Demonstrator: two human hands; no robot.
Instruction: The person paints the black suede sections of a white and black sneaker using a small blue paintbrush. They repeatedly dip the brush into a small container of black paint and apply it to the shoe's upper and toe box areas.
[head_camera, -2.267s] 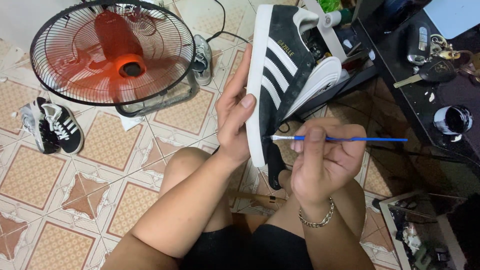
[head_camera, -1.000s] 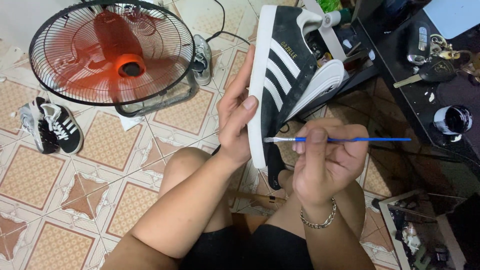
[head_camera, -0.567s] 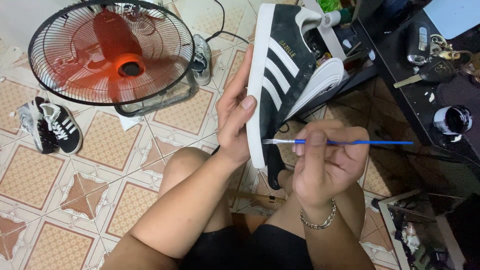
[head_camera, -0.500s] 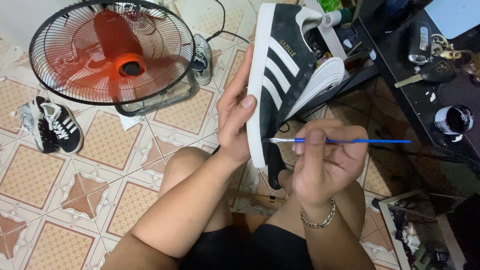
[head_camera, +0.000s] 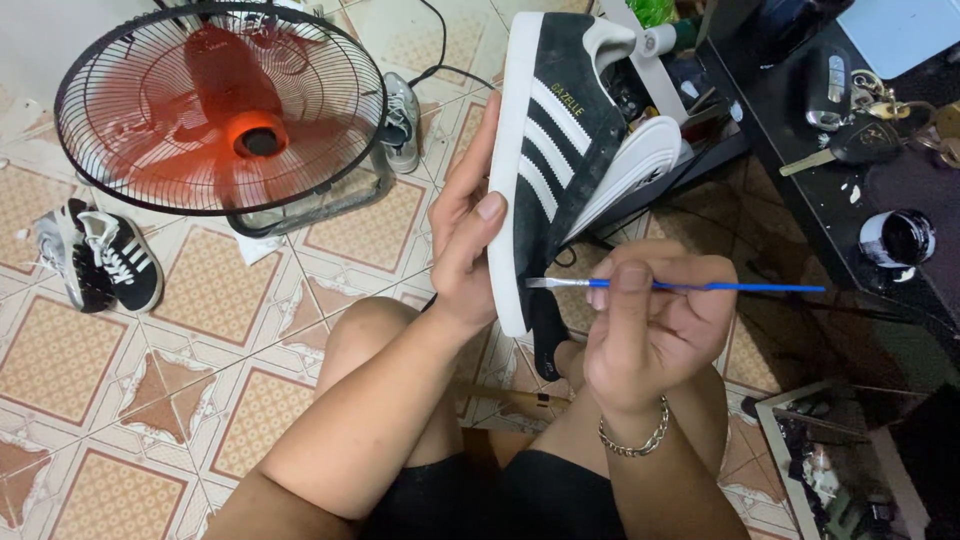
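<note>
Head view: left hand (head_camera: 465, 235) wraps its fingers (head_camera: 478, 215) around the white sole edge of a black suede sneaker (head_camera: 555, 150) with 3 white stripes, holding it upright above the person's knees. Right hand (head_camera: 650, 325) has its fingers closed on a thin blue paintbrush (head_camera: 700, 287), held level, its tip touching the sole's white rim just beside the left thumb. Red floor fan (head_camera: 225, 110) stands on the tiled floor (head_camera: 100, 420); a small black paint pot (head_camera: 897, 238) sits on the dark worktop (head_camera: 800, 110) at right.
</note>
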